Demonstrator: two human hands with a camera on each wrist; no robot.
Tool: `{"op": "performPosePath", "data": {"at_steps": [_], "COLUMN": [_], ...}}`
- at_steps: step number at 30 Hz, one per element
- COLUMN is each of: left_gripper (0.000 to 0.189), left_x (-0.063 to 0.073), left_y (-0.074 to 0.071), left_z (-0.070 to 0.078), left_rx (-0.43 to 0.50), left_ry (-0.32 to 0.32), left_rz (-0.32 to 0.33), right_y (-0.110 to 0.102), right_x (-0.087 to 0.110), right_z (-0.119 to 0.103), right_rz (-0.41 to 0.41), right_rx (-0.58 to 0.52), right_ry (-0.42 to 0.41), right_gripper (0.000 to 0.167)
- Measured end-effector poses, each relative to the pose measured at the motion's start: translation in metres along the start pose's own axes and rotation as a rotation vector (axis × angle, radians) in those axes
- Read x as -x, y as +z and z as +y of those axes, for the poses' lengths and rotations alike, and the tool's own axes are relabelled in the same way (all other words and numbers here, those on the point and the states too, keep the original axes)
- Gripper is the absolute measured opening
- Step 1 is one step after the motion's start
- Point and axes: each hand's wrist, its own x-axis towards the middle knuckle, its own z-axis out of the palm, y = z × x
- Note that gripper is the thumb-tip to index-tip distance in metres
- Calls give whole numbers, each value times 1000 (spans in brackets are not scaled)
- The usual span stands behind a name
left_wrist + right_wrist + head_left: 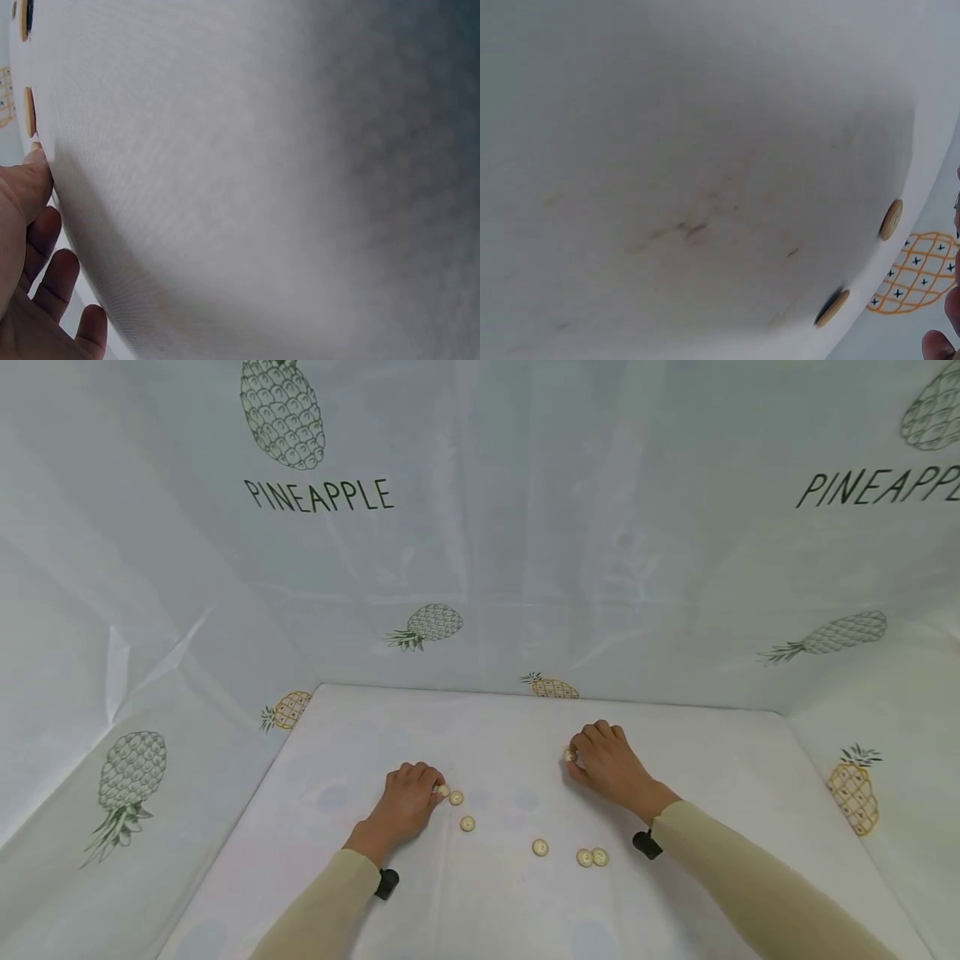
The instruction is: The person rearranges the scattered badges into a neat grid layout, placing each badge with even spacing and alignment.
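Small round pale wooden discs with a dark mark on the face lie on a white cloth. My left hand [408, 797] pinches one wooden disc [443, 791] between thumb and fingertips. Just right of it lies a second disc [457, 797], and nearer me is a third [467, 823]. Farther back on the right, my right hand [611, 768] pinches a disc [570, 756] at its fingertips. In the left wrist view, the thumb [34, 176] reaches toward a disc [30, 112] on the cloth. Only the fingers [952, 304] show at the right wrist view's edge.
Toward me, a lone disc [540, 847] lies mid-table, with two discs side by side, left [585, 857] and right [601, 857], below my right forearm. The white cloth tabletop [495, 910] meets pineapple-printed sheet walls [525, 527] at the back and sides.
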Motion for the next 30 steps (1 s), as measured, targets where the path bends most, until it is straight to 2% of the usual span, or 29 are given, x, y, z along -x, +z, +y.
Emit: {"op": "performPosePath", "data": {"at_steps": [8, 13, 24, 30], "left_gripper": [16, 15, 15, 16], "left_x": [0, 1, 0, 0], "left_y": [-2, -4, -3, -2], "left_z": [2, 4, 3, 1], "left_rx": [4, -4, -5, -10], "left_ry": [-7, -4, 16, 2], "left_rz": [-5, 1, 20, -8], "right_y": [15, 24, 33, 35], "right_x": [-25, -36, -49, -50], "right_z": [-6, -10, -19, -20], "right_rz": [-9, -16, -155, -190], "right_rx": [27, 5, -34, -56], "right_ry": [-29, -31, 39, 55], "right_gripper": [19, 16, 20, 16]}}
